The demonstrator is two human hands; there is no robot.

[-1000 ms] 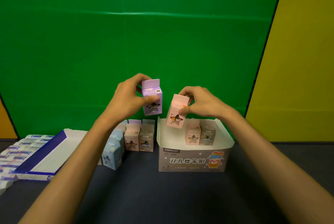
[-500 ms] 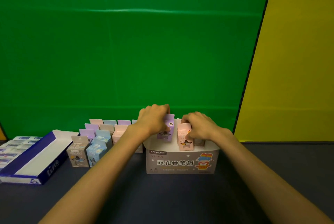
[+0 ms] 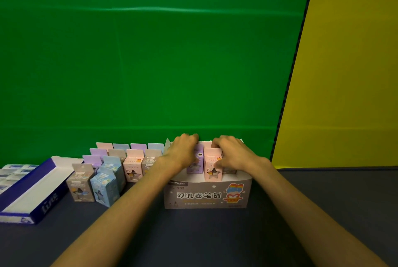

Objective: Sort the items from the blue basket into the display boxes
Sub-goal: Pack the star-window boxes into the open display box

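Observation:
A grey display box [image 3: 206,195] with printed characters stands on the dark table. My left hand [image 3: 185,152] grips a purple carton [image 3: 197,164] standing inside the box. Beside it, my right hand [image 3: 233,153] holds a pink carton [image 3: 212,168] with a star window, also inside the box. Other cartons behind them are mostly hidden by my hands. No blue basket is in view.
Several small cartons [image 3: 120,165] in pink, purple, blue and grey stand in rows left of the box. A blue-and-white tray [image 3: 32,191] lies at the far left, with small white packs [image 3: 13,172] beyond it. A green backdrop rises behind the table.
Both hands came down from in front of the backdrop and lowered the purple and pink cartons into the display box. The view shifted to the right.

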